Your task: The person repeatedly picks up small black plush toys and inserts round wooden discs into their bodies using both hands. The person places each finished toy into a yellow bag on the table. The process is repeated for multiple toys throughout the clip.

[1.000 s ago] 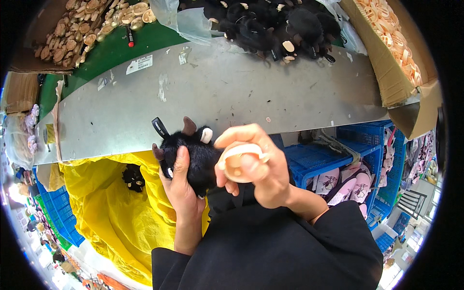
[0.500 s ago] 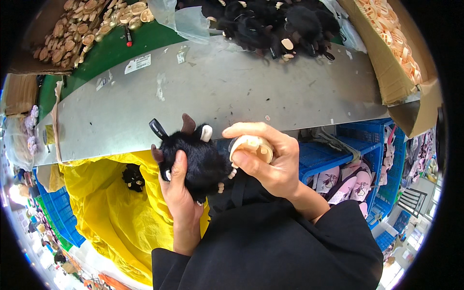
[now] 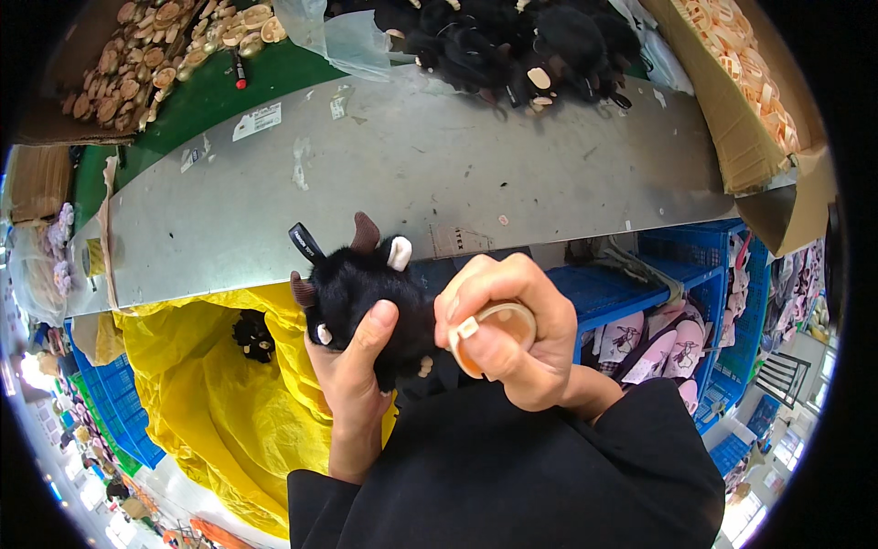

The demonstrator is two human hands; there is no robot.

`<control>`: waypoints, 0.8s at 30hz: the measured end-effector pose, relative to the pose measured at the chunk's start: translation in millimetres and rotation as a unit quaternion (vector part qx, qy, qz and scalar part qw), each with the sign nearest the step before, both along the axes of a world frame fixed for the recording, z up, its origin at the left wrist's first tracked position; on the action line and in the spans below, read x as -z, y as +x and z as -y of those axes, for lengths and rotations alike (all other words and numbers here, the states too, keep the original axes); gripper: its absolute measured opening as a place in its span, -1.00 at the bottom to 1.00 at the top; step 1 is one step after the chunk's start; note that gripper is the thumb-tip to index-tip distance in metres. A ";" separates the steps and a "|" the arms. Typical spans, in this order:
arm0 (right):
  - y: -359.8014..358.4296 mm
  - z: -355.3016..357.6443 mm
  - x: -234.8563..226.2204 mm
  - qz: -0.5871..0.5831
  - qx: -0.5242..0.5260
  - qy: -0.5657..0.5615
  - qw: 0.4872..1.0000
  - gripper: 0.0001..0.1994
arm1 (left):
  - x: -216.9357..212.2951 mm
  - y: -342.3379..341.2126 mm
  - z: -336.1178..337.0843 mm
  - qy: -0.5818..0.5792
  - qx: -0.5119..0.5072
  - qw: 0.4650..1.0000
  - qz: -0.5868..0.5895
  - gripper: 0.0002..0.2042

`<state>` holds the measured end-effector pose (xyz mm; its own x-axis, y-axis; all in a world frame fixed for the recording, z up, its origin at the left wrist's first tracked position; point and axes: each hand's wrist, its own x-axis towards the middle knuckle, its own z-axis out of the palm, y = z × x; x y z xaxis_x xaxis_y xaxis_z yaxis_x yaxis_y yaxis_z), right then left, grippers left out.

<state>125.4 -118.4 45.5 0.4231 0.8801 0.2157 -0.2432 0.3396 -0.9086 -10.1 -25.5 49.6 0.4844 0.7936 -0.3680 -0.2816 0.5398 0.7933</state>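
My left hand is wrapped round a small black plush animal, thumb laid across its front. The plush has brown ribbed horns, white ears, pale toes and a black ribbon loop at its top. Just right of it, my right hand grips a round, hollow cream plastic part, with the thumb inside its rim and the fingers curled over the far side. A small pale tab shows by the thumb tip. The part and the plush look slightly apart; the right hand's fingertips are partly hidden.
Beyond my hands lies a metal worktop with a heap of black plush toys. Cardboard boxes of plastic pieces stand at both far corners. A red-tipped marker lies far left. Below are a yellow bag and blue crates.
My right hand has moved slightly right and down, away from the plush, turning the plastic part in its fingers. My left thumb has slid right across the plush.
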 end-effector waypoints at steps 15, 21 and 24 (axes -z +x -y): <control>-14.2 -21.2 7.0 -0.097 -0.007 -0.149 0.984 -0.77 | 6.5 0.6 8.2 -0.073 -0.028 0.997 0.016 -0.71; -10.6 -21.5 13.0 -0.020 -0.005 -0.126 0.992 -0.79 | 3.0 3.9 7.4 -0.069 -0.061 0.995 -0.031 -0.77; -9.1 -20.8 13.7 0.017 0.008 -0.113 0.993 -0.79 | 3.6 3.2 6.0 -0.049 -0.050 0.997 -0.024 -0.77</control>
<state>116.4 -97.6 31.7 0.4327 0.9011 0.0276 -0.2069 0.1290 -0.9698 -6.8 -31.5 46.0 0.3846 0.7966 -0.4664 -0.3018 0.5860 0.7520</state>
